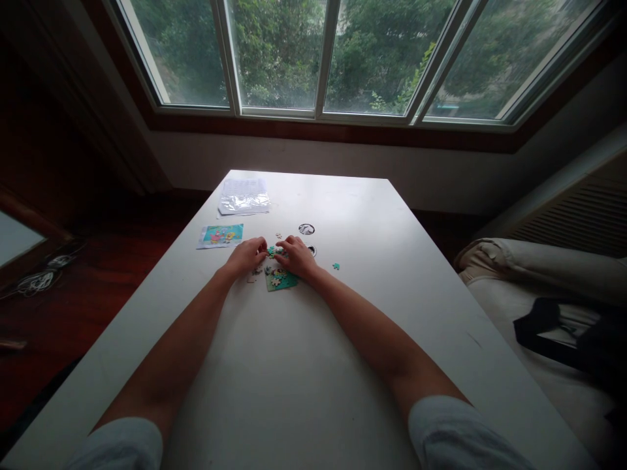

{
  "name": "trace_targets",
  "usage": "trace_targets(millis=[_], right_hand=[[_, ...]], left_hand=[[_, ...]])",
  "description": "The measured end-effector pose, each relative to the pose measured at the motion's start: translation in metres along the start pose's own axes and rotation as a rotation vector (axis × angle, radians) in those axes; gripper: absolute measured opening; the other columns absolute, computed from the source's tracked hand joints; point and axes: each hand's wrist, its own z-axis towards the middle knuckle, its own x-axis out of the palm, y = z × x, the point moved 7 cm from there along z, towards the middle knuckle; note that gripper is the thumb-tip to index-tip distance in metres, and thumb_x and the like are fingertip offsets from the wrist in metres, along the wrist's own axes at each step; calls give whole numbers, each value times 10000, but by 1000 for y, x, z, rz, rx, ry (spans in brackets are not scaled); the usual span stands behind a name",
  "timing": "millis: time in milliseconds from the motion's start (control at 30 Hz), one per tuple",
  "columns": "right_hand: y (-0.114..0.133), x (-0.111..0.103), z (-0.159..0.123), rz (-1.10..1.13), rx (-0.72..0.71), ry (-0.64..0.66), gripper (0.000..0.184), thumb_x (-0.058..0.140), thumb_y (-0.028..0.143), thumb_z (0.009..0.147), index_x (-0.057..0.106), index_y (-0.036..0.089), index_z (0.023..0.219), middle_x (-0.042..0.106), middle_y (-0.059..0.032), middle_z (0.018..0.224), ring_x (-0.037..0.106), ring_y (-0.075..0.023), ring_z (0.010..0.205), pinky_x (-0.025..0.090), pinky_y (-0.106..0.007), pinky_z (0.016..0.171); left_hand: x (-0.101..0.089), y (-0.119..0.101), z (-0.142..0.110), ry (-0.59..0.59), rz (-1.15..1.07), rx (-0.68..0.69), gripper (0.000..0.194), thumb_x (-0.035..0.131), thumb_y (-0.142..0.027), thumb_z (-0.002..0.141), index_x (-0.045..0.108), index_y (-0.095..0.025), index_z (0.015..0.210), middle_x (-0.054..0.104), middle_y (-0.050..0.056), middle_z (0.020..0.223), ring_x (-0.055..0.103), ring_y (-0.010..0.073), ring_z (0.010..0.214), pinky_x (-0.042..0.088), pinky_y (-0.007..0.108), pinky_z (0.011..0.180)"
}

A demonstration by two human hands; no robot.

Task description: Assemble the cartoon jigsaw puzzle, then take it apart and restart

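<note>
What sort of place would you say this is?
Probably a room in a home: a white table before a wide window, with cushioned seating at the right and reddish flooring.

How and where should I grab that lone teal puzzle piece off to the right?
Probably pinch the teal piece by opposite edges, thumb against fingertip, coming down from above with the right hand. It looks thin and lies flat on the white table, so its edges seem the likeliest hold.
</note>
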Motion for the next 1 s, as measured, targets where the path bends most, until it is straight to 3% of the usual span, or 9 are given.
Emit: trace_targets(millis=[133,267,467,633,800,1000], right_hand=[[11,3,-2,-70,-58,62,334,693,441,906,708,229,1163,604,-107,1122,510,-263,1105,451,-390,972],[15,4,-1,-66,-54,87,200,668,337,932,705,230,1097,624,-96,1101,522,-246,1090,459,-356,928],[7,6,0,-2,-2,66,217,637,239,934,677,226,1147,630,-81,1100,565,-218,1040,459,-316,903],[-4,0,1,135,51,-4,216,603,158,904,683,231,1091,624,-49,1095,599,-167,871,461,-271,805],[-11,-3,5,299,51,-19,182,577,177,915,709,216,1034,672,-25,969,600,-150,820,459,-253,793],[-13,-6,7,353,50,-49,213,549,154,907,719,200,1026,687,-28,962,569,-127,748,453,-240,763]], left_hand=[[-1,2,0,-30,-44,-28,129,597,-304,908,659,-244,1004,739,35,950,657,203,819,447,292,718],[-1,4,-1,-40,-71,-58,164,560,-335,937,677,-255,1020,750,34,961,661,204,829,438,288,721],[0,4,0,-21,-77,-72,181,546,-375,936,666,-253,995,726,9,816,637,192,744,406,281,668],[2,0,0,71,-89,-73,207,532,-416,933,643,-258,1006,700,-18,725,634,183,690,397,275,635],[-6,-4,-9,228,-124,-30,347,554,-527,893,647,-266,1102,719,-10,782,656,192,716,435,263,640],[-22,-3,-23,389,-16,-21,516,718,-534,727,675,-246,1152,707,47,947,671,219,794,464,260,667]])
